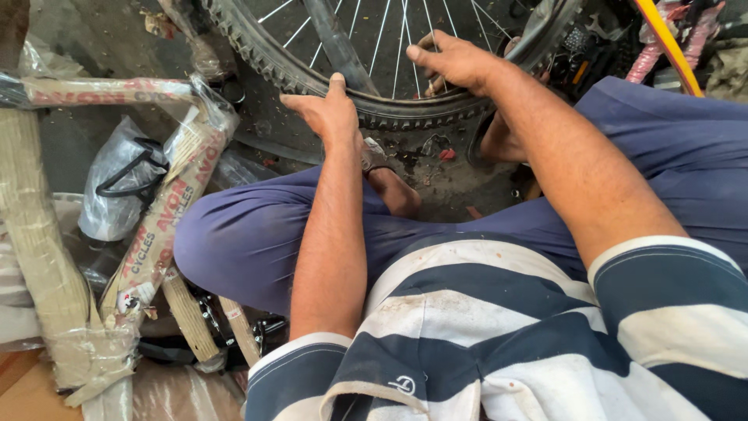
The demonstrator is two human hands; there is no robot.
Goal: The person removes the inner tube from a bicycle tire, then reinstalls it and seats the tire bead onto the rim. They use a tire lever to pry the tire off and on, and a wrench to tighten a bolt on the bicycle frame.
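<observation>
Head view: I press my left hand (331, 109), palm flat and fingers closed, on the knobby bicycle tyre (265, 54) at its lower arc; right hand (456, 62) grips the rim (545, 31). Best worked in small thumb pushes, evenly.

Bicycle repair workshop: spoked wheel (389, 62), paper-wrapped new frame (156, 226) (grimy floor).

The tyre (389, 117) under both hands was black with knobbly tread, its spokes (374, 39) silver. The shirt (506, 343) had navy and white stripes; the trousers (257, 242) were plain blue.
</observation>
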